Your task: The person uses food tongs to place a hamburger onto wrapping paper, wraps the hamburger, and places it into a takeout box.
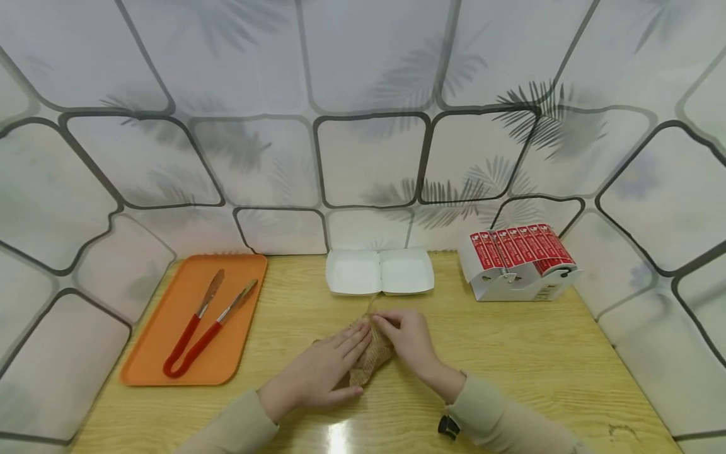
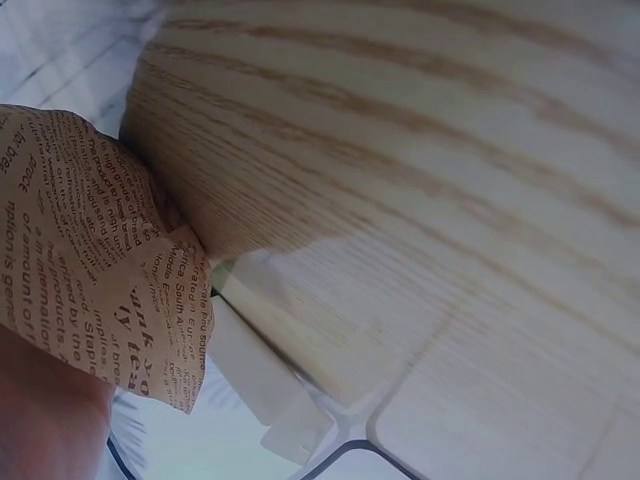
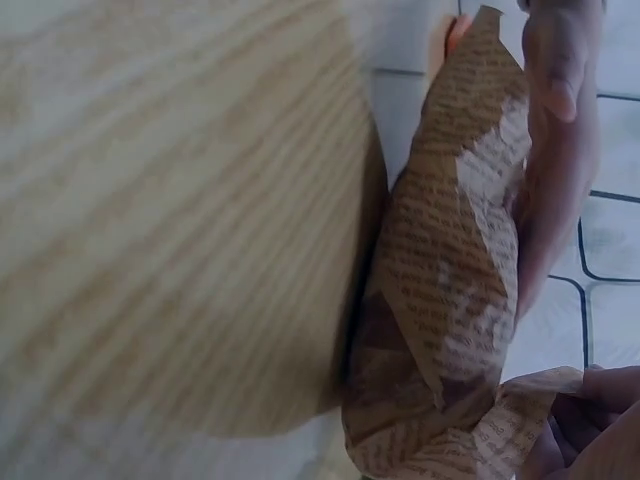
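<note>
A parcel wrapped in brown paper with newspaper-style print [image 1: 371,366] lies on the table between the two hands. My left hand [image 1: 317,375] rests over its left side, fingers mostly straight. At the far end of the parcel, my right hand [image 1: 413,343] pinches a flap of the paper. From the right wrist view, the wrapping [image 3: 440,270] looks long and creased, and the flap stretches out to the right fingertips [image 3: 610,385]. In the left wrist view the printed paper [image 2: 90,240] covers most of that hand. Whatever is inside the wrapping is hidden.
Just beyond the parcel, a white hinged paper box [image 1: 351,274] lies open. An orange tray [image 1: 147,359] on the left holds red-handled tongs [image 1: 195,337]. At the back right stands a white carton of red packets [image 1: 522,258]. Patterned panels border the wooden table [image 1: 510,353].
</note>
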`<state>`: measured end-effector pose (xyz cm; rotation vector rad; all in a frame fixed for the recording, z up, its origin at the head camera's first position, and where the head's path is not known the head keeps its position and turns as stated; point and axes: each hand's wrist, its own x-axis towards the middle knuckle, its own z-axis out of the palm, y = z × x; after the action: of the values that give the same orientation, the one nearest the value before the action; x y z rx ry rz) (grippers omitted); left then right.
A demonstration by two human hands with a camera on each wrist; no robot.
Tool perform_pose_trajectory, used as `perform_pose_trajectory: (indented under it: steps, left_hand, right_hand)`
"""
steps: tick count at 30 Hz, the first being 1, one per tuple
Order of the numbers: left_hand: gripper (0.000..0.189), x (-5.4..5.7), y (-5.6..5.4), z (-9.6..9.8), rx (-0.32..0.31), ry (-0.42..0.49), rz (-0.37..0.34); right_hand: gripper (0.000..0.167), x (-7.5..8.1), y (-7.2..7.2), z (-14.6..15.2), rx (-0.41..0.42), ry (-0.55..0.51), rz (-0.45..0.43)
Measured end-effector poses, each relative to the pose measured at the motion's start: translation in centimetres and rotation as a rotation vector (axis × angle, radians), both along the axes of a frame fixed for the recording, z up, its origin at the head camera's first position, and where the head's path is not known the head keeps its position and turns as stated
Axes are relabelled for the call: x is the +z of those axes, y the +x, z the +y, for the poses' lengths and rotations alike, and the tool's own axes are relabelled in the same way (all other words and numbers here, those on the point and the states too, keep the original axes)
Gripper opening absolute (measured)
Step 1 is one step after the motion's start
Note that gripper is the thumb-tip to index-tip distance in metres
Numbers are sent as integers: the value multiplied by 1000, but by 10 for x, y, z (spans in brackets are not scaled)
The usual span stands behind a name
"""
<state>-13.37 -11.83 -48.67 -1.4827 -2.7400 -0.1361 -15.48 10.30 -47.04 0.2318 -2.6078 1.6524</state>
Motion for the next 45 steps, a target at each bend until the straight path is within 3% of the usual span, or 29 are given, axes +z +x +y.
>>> perform_pose_trajectory:
  steps: [8, 15, 19, 23, 26, 36, 40, 45]
  left_hand:
    - [85, -1, 1, 0, 15, 3, -27]
    - [86, -1, 3, -2, 75, 2, -65]
    - [88, 1, 4, -6, 118, 48, -29]
    - [87, 3, 4, -8, 90, 101, 33]
    - [85, 5, 4, -8, 46, 105, 64]
    - [81, -3, 10, -14, 31, 46, 55]
    - [80, -5, 12, -17, 19, 26, 67]
    - [82, -6, 13, -18, 23, 16, 56]
  right_hand:
    - [24, -9, 11, -1, 93, 51, 61]
    - [29, -11, 20, -1, 145, 154, 136]
    - [33, -14, 24, -2, 176, 260, 221]
    - [39, -17, 27, -1, 210, 390, 309]
    - [39, -18, 29, -1, 217, 443, 328]
    - [45, -20, 30, 3, 252, 437, 303]
    - [44, -23, 28, 9, 332, 496, 402]
    - [47, -28, 25, 22, 455, 685, 583]
